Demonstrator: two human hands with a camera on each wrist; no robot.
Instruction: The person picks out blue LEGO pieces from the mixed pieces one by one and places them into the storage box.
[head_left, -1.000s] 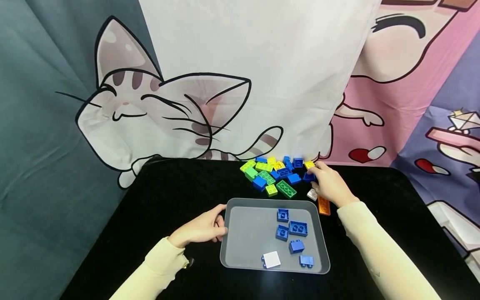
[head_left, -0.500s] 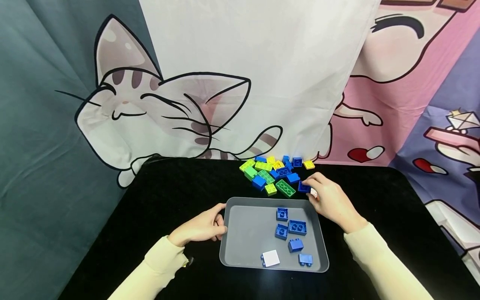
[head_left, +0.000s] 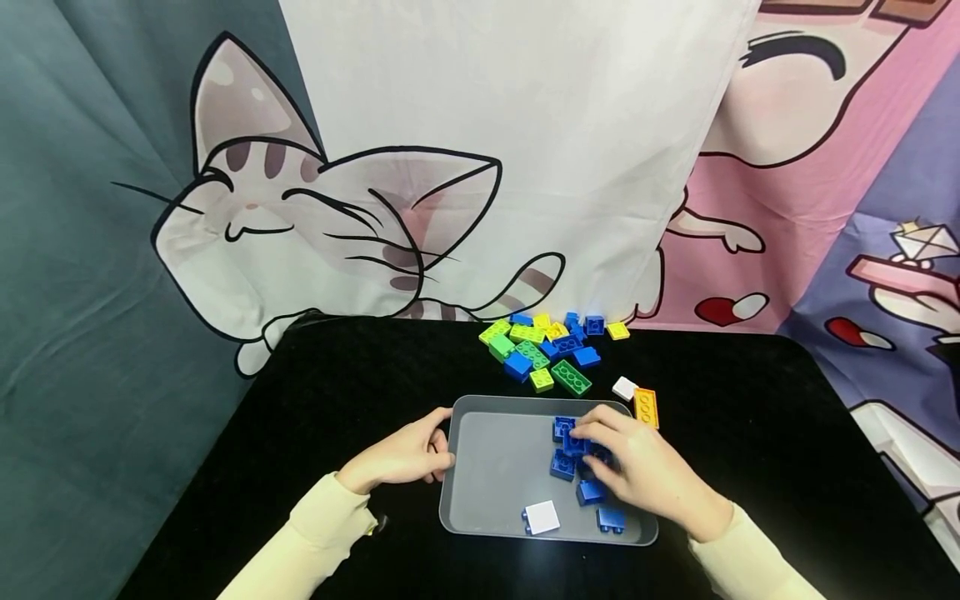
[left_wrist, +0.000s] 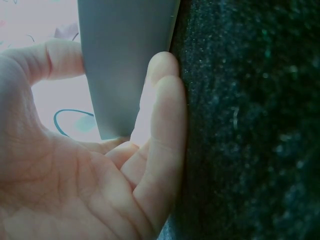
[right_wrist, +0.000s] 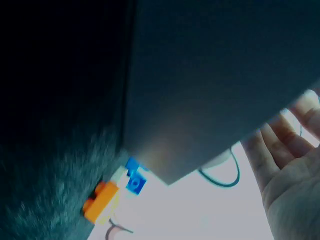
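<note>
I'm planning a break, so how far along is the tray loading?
Looks done: several blue bricks and one white brick lie in the gray tray, its edge held by the left hand.
In hand: the right hand pinches another blue brick within the tray's outline.
Probably left: more blue pieces in the mixed pile beyond.

Black tabletop (head_left: 360, 367), cartoon-print backdrop (head_left: 540, 92), printed smiling cat (head_left: 300, 267) at left

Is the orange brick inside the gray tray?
No, the orange brick lies on the black table, outside the gray tray.
</note>
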